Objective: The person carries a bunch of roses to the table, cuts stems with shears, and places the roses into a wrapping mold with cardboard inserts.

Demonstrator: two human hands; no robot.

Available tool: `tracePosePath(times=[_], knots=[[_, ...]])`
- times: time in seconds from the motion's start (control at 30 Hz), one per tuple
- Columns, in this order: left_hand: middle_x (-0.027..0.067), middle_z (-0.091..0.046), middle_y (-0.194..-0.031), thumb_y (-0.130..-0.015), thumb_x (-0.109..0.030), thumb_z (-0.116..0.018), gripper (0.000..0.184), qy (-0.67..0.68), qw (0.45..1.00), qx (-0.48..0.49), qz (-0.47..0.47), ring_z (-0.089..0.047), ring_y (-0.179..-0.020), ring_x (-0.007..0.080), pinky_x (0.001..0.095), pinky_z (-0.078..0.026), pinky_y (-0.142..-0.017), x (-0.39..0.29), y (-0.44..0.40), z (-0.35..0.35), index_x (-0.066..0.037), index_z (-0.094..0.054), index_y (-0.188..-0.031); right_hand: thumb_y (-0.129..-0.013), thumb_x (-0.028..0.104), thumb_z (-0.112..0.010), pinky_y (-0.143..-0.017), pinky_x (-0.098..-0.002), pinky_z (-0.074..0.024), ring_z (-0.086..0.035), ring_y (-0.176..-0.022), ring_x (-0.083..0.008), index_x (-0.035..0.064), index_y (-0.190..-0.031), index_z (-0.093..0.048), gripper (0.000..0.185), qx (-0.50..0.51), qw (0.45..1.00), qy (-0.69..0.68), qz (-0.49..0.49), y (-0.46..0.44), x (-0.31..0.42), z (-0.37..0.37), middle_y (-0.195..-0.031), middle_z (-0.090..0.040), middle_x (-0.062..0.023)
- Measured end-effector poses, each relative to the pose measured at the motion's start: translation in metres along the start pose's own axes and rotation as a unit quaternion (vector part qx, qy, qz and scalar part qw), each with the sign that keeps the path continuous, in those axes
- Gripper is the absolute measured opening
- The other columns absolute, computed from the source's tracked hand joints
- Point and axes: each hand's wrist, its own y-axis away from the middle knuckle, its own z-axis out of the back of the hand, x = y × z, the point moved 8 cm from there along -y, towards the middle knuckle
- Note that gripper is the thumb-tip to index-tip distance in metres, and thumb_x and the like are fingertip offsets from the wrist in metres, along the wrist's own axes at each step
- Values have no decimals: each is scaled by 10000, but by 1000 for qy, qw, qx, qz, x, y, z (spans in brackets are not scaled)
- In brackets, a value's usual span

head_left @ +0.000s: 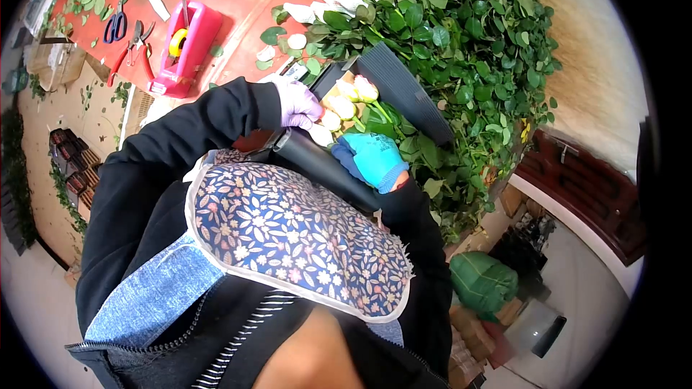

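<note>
My left hand (298, 104), in a pale purple glove, has its fingers bent together at the left edge of a row of pale roses (342, 106). What lies between its fingertips is too small to tell. My right hand (373, 159), in a bright blue glove with dark fingers, is curled just below the rose heads, beside their green leaves; what it grips is hidden. The pink-edged, cream roses lie in a dark trough between a ribbed black flap (404, 90) and a black padded edge (321, 166) near my apron.
A large heap of leafy stems (461, 50) fills the right. On the red table (252, 18) are a pink tape dispenser (189, 50), red-handled pruners (135, 49), dark blue scissors (116, 25) and loose leaves. A green bundle (483, 281) sits at lower right.
</note>
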Motion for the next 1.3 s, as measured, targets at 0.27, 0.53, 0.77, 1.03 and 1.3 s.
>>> tracePosePath(times=[0.27, 0.53, 0.77, 1.03, 1.3], knots=[[138, -595, -862, -882, -186, -615, 137, -44, 995, -15, 87, -594, -881, 353, 453, -482, -780, 8, 35, 32, -61, -565, -860, -893, 273, -578, -652, -481, -495, -633, -709, -363, 111, -861, -670, 189, -24, 998, 44, 37, -2, 9, -1, -771, -665, -146], [102, -573, -646, -826, -161, -677, 177, -42, 942, 39, 330, -583, -583, 242, 376, -451, -536, 23, 190, 40, -55, -581, -722, -882, 240, -576, -644, -468, -500, -649, -709, -332, 132, -884, -674, 145, 12, 995, 92, 24, -4, 7, -9, -778, -672, -120], [142, -434, -1418, -778, -322, -756, 635, -247, 690, 375, 568, -553, -1152, 370, 498, -447, -991, 43, 325, -23, -177, -485, -1333, -863, 230, -573, -650, -476, -501, -651, -717, -335, 135, -876, -678, 142, 28, 996, 89, 5, -5, 5, -10, -791, -677, -120], [152, -681, -1000, -875, -39, -591, 246, 118, 958, -196, 172, -662, -936, 282, 353, -523, -835, 11, 40, 12, -7, -617, -1118, -882, 271, -575, -693, -474, -507, -650, -757, -345, 117, -885, -686, 190, 24, 995, 99, 7, -7, 6, -7, -825, -677, -132], [116, -680, -1066, -899, 14, -570, 344, 97, 952, -113, 266, -648, -974, 200, 305, -512, -882, 20, 24, -8, -11, -595, -1241, -896, 271, -571, -693, -471, -508, -645, -759, -352, 100, -907, -668, 196, 17, 998, 59, 19, -3, 3, -9, -815, -671, -139]])
